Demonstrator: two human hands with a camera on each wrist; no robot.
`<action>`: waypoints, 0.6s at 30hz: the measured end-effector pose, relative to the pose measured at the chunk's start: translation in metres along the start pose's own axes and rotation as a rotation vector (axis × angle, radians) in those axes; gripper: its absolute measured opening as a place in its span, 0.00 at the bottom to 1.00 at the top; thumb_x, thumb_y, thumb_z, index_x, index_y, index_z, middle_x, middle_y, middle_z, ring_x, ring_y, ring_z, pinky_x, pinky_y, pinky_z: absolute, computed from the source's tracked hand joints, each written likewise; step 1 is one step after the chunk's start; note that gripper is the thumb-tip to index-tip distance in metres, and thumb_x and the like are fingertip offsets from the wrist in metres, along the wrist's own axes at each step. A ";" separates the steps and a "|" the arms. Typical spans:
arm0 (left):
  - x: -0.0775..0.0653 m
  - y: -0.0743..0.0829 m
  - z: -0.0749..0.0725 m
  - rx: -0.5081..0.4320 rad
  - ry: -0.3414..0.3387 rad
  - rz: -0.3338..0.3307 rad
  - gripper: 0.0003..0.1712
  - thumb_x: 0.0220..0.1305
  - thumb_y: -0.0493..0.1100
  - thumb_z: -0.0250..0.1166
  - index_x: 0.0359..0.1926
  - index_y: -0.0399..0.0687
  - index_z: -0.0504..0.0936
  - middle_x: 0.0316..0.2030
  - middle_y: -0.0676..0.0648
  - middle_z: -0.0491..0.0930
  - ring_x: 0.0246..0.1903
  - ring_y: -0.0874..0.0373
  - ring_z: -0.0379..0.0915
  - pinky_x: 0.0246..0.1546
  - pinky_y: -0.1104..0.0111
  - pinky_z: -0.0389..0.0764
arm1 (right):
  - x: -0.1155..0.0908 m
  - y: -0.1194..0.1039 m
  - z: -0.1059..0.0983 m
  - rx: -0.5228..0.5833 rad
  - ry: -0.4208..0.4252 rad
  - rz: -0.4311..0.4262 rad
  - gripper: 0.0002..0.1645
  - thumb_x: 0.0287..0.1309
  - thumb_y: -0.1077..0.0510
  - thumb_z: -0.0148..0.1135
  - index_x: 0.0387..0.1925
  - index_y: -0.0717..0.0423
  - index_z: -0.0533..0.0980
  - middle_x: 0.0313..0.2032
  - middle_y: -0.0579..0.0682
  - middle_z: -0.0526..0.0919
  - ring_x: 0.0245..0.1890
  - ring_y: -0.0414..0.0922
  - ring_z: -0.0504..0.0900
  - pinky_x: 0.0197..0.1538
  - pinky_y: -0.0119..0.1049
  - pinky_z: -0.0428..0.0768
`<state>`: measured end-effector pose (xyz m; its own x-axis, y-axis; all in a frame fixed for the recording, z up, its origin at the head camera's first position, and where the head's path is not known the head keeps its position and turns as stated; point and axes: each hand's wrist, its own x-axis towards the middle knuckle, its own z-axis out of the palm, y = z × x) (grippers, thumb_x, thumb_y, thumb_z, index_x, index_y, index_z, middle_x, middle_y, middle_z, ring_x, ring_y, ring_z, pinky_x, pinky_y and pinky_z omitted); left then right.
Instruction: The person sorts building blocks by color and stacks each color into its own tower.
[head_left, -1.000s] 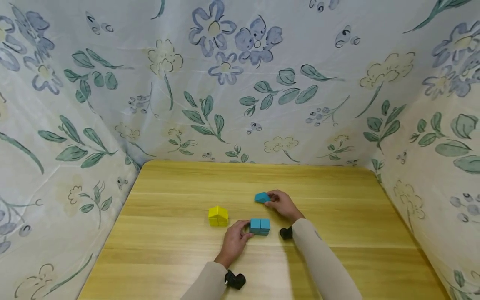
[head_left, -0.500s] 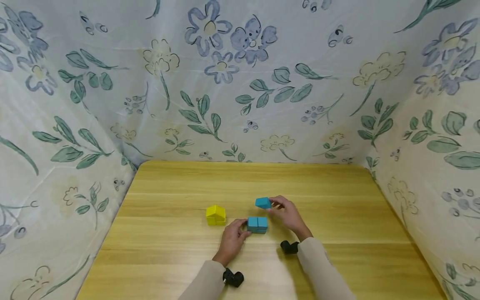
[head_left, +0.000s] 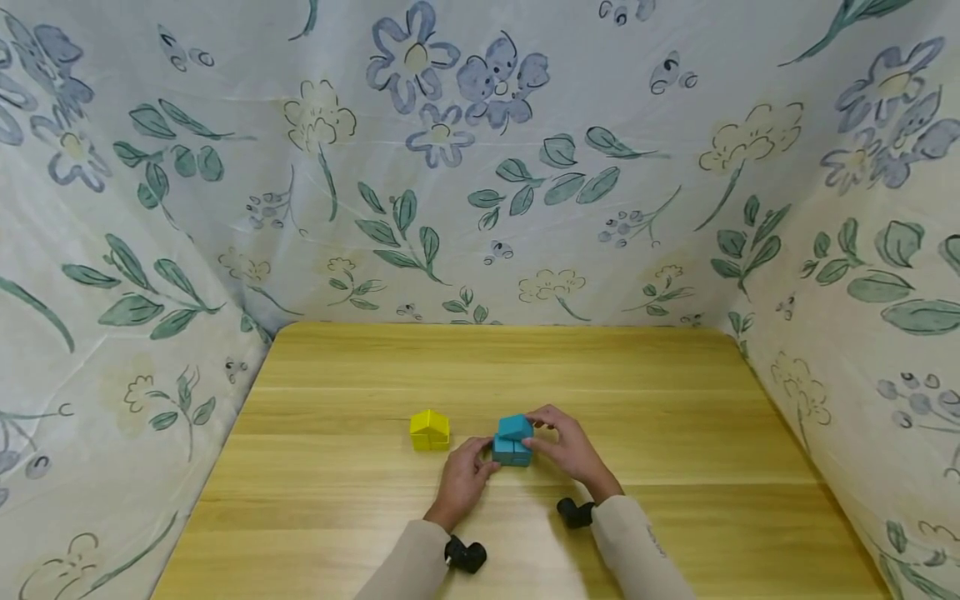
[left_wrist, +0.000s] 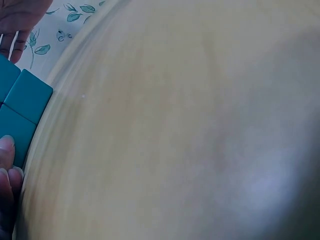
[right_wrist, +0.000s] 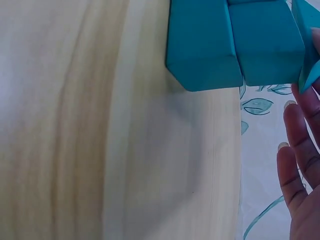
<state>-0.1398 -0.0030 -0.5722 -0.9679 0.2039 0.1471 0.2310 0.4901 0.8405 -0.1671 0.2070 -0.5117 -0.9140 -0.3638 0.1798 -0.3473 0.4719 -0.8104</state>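
Note:
A stack of blue blocks [head_left: 512, 454] stands on the wooden table, its cubes set side by side in two layers. My left hand [head_left: 459, 482] holds the stack at its left side, thumb in front; in the left wrist view the thumb presses on a teal-looking cube face [left_wrist: 17, 127]. My right hand [head_left: 567, 448] pinches a blue block with slanted sides [head_left: 515, 427] at the top of the stack. The right wrist view shows this slanted block [right_wrist: 305, 25] at the upper cube's end; whether it bears fully on it I cannot tell.
Left of the stack stands a small yellow block house [head_left: 430, 432] with a peaked top. The wooden table [head_left: 337, 492] is enclosed at the back and sides by floral cloth [head_left: 442, 250]. Black wrist cameras [head_left: 467, 556] sit at both cuffs.
My right hand has brought the slanted blue block from behind the stack towards me, down onto the stack's top, turning it on the way. The left hand keeps its hold on the stack.

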 end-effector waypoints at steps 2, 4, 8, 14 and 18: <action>0.000 -0.001 0.000 -0.002 0.002 0.003 0.22 0.61 0.40 0.67 0.56 0.38 0.78 0.48 0.46 0.80 0.25 0.69 0.67 0.27 0.74 0.74 | -0.001 0.000 0.001 0.000 -0.007 -0.001 0.19 0.58 0.58 0.67 0.51 0.58 0.79 0.46 0.50 0.79 0.47 0.54 0.76 0.52 0.59 0.72; 0.000 -0.001 0.000 -0.006 0.003 0.006 0.22 0.61 0.40 0.67 0.55 0.38 0.78 0.47 0.46 0.80 0.25 0.69 0.67 0.27 0.74 0.73 | -0.001 -0.001 0.002 0.008 -0.016 -0.002 0.20 0.58 0.59 0.67 0.52 0.59 0.78 0.46 0.52 0.79 0.48 0.55 0.76 0.53 0.59 0.72; 0.001 -0.001 0.000 -0.014 0.002 0.008 0.21 0.61 0.40 0.67 0.55 0.38 0.78 0.47 0.46 0.80 0.24 0.69 0.66 0.26 0.74 0.73 | -0.004 -0.013 0.001 0.000 -0.028 -0.016 0.20 0.57 0.64 0.66 0.52 0.65 0.77 0.46 0.57 0.79 0.48 0.59 0.75 0.52 0.62 0.71; 0.001 0.000 -0.001 -0.025 0.005 0.010 0.21 0.61 0.39 0.67 0.55 0.38 0.78 0.46 0.46 0.80 0.23 0.70 0.66 0.25 0.75 0.73 | -0.007 -0.033 -0.003 0.001 -0.049 -0.007 0.20 0.57 0.69 0.64 0.52 0.70 0.76 0.47 0.62 0.78 0.49 0.62 0.75 0.53 0.63 0.70; 0.001 0.000 -0.001 -0.027 0.007 0.010 0.21 0.61 0.39 0.67 0.55 0.38 0.78 0.46 0.46 0.80 0.24 0.69 0.66 0.25 0.75 0.72 | -0.005 -0.008 0.004 0.003 -0.041 -0.015 0.21 0.57 0.64 0.66 0.54 0.64 0.77 0.48 0.57 0.78 0.49 0.58 0.75 0.53 0.62 0.71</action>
<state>-0.1404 -0.0037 -0.5715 -0.9663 0.2022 0.1593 0.2379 0.4653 0.8526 -0.1588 0.2018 -0.5086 -0.8993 -0.4035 0.1686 -0.3599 0.4642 -0.8093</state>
